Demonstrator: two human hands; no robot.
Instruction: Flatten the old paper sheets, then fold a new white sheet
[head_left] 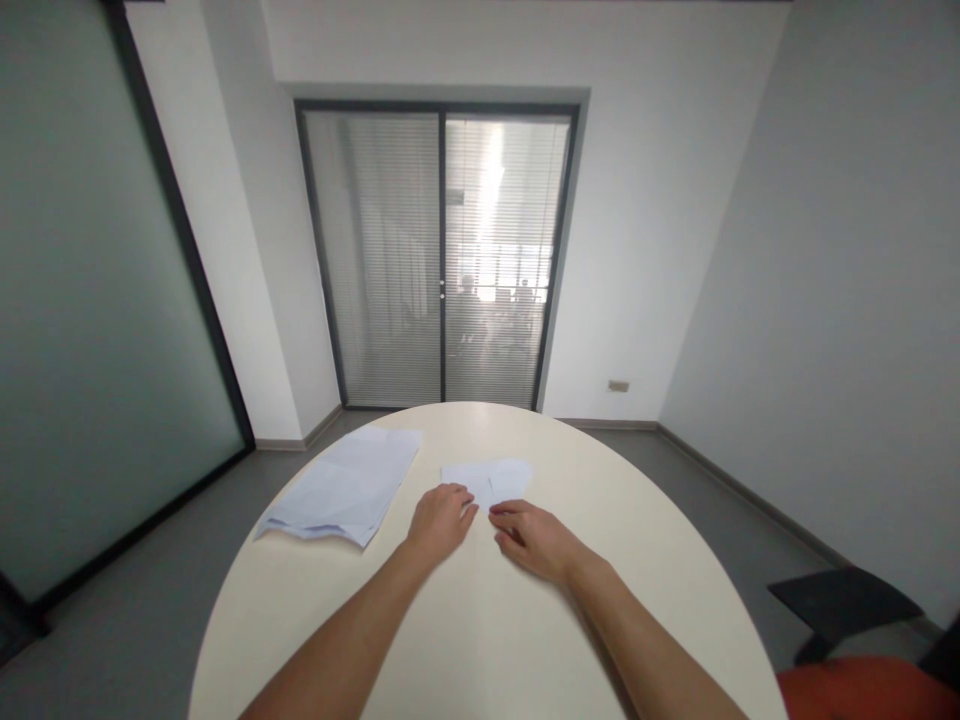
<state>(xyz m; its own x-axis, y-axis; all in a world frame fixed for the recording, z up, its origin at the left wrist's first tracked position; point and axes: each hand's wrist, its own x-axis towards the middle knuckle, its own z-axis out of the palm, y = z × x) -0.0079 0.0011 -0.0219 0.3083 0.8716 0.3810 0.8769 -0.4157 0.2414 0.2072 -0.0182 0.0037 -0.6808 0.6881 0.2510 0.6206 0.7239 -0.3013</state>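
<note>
A small white piece of paper [486, 476] with a fold or edge line down its middle lies on the pale round table [480, 640]. At its near left edge is my left hand [441, 522], fingers bent and thumb pointing inward, closed on the paper. My right hand [534, 538] is at the near right edge, its curled fingers and thumb closed around the paper's lower corner. Only a short gap separates the two hands. My fingers partly hide the near edge of the paper.
A stack of larger white paper sheets [349, 485] with curled near corners lies at the table's left edge. To the lower right stands a chair with a red seat [862, 690] and a black armrest [844, 603]. Beyond the table is a glass partition with blinds [375, 260].
</note>
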